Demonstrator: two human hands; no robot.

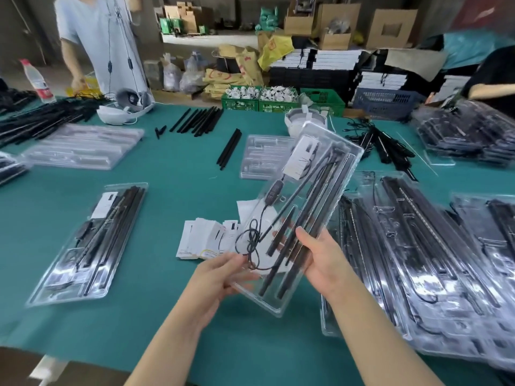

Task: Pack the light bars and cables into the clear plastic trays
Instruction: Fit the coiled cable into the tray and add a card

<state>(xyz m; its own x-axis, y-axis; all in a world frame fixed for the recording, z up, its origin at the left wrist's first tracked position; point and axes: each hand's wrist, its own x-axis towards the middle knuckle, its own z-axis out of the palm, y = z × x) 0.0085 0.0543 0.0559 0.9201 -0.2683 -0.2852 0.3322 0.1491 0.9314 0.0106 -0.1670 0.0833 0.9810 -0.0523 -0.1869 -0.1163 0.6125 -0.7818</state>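
Both hands, left hand (223, 270) and right hand (320, 257), gripping clear tray (328, 151) near end; thin, flexy, light; loose cable (250, 240) likely spilling.

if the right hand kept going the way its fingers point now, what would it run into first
The right hand grips the held clear tray, fingers pointing up-left across it. Going on, it would likely meet the black light bars in that tray first, though depth is unclear.

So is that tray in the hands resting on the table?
No, both hands hold the tray tilted up above the table.
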